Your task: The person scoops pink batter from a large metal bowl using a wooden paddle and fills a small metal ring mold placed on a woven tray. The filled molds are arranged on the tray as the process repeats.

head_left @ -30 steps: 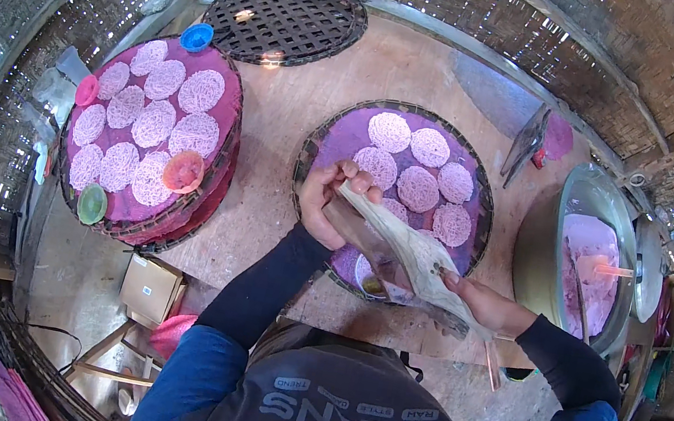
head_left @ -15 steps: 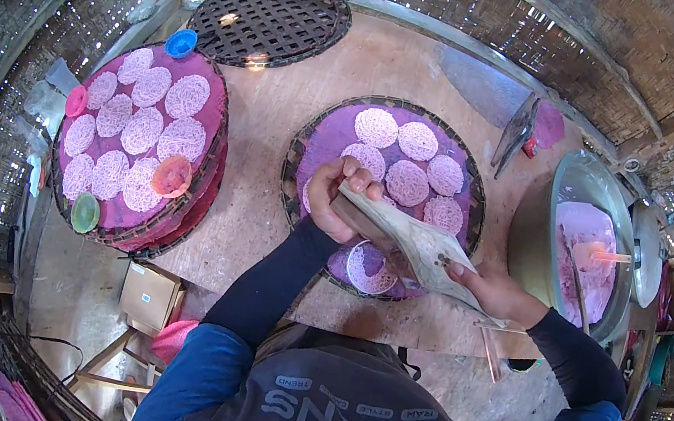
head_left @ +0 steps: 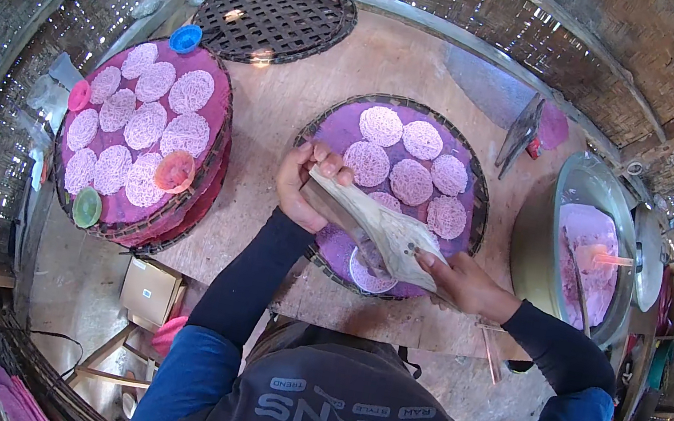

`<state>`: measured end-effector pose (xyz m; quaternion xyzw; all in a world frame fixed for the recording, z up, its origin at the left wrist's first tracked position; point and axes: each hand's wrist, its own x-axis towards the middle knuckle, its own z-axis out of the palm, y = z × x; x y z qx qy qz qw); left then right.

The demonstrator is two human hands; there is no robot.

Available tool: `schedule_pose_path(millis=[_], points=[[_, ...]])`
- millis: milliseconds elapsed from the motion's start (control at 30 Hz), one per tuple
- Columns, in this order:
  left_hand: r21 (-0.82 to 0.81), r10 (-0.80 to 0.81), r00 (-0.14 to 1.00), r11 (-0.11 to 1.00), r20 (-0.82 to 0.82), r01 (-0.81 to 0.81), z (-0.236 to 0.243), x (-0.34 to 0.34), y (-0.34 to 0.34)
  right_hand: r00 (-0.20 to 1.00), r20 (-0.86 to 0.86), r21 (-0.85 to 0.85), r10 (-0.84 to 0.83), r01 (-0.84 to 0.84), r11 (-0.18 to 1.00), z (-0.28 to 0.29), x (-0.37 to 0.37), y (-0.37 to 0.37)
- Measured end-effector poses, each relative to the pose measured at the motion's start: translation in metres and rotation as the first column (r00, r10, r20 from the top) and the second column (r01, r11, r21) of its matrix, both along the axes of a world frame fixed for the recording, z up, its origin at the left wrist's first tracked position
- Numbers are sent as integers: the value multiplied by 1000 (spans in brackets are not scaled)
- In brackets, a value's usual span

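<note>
Both of my hands are closed on a pale, worn wooden press [head_left: 392, 229] held slantwise over a round woven tray [head_left: 475, 203] lined with purple cloth. My left hand [head_left: 308, 187] wraps round its far-left end. My right hand [head_left: 472, 286] grips the near-right end, thumb on top by some small dark holes. Several lacy, pale pink noodle rounds [head_left: 411, 182] lie on the tray. Beneath the press, a round with a pale rim [head_left: 372, 278] is partly hidden. I cannot see what, if anything, is inside the press.
A stack of trays [head_left: 215, 162] with more rounds and blue, pink, green and orange small dishes stands left. A large basin [head_left: 535, 236] of pink dough, with a stick and an orange-handled scoop, is at right. A dark lattice tray [head_left: 276, 19] lies at the back.
My hands and the press have shifted slightly left. The press has turned to show more of its pale face. My left hand has moved away from the tray's middle.
</note>
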<state>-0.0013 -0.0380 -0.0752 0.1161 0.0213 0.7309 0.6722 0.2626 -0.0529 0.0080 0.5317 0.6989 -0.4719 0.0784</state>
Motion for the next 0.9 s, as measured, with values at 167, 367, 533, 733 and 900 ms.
schedule_pose_path(millis=[167,367,533,733,900], points=[[-85,-18,1000,996,25,20,0,12,-11,996,75,29,56,-58,998,16,6,-3],[-21,-34,999,999,9,34,-1,13,-2,1000,-8,14,-13,13,1000,23,4,-9],[-105,-20,999,994,-32,16,2,23,-6,1000,-3,27,-14,14,1000,17,17,-9],[76,-56,997,995,-57,60,3,21,9,996,-71,103,-52,59,993,-4,24,-9],[137,-214,970,964,-114,228,49,18,0,959,-271,73,-86,110,991,-31,34,-2]])
